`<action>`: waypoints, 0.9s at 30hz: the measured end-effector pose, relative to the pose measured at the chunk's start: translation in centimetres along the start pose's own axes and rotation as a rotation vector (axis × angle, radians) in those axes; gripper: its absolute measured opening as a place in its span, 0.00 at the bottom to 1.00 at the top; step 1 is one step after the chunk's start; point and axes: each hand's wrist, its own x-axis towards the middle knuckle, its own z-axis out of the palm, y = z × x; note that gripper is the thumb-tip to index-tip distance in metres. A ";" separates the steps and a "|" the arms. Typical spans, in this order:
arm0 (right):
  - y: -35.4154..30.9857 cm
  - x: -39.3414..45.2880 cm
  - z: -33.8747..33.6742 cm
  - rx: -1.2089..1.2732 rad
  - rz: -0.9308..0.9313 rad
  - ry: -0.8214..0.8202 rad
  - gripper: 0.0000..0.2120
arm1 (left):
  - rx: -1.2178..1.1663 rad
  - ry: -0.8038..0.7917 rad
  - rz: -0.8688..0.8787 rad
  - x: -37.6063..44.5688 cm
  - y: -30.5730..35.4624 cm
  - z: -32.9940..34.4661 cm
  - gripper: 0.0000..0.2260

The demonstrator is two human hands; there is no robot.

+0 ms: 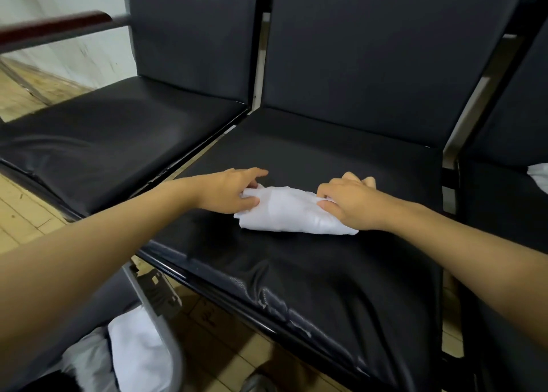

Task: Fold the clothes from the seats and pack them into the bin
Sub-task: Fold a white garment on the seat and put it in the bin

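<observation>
Cloth folded small, lying mid-seat. Left hand and right hand pinch opposite ends. Risk: uneven lift lets folds spring open; slick seat may let it slide.

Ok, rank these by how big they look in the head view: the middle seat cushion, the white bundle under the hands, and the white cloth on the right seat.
1. Middle seat cushion, by far the largest.
2. White bundle, gripped by left hand and right hand.
3. White cloth on the right seat: smallest as seen, but the frame edge cuts it off, so its full size is unknown.
</observation>
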 end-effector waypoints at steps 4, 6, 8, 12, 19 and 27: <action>0.2 0.3 -0.1 0.026 -0.001 0.021 0.11 | 0.042 -0.057 0.011 0.4 -0.6 0.2 0.14; 0.3 0.0 -0.2 0.031 -0.021 0.049 0.12 | -0.005 -0.002 0.063 0.3 -0.7 0.1 0.11; 0.1 -0.8 -0.7 0.028 -0.048 0.089 0.11 | -0.072 0.038 0.088 -0.6 -0.5 -0.1 0.09; -1.7 -2.9 -2.6 -0.006 -0.103 0.162 0.11 | -0.031 0.189 0.153 -5.4 -0.9 -0.7 0.09; -12.7 -5.0 -4.6 0.101 -0.302 0.151 0.12 | -0.071 0.267 0.087 -20.4 -4.3 -1.7 0.09; -28.3 -6.3 0.7 0.183 -0.630 0.064 0.08 | -0.128 0.161 -0.199 -35.1 -11.6 1.6 0.06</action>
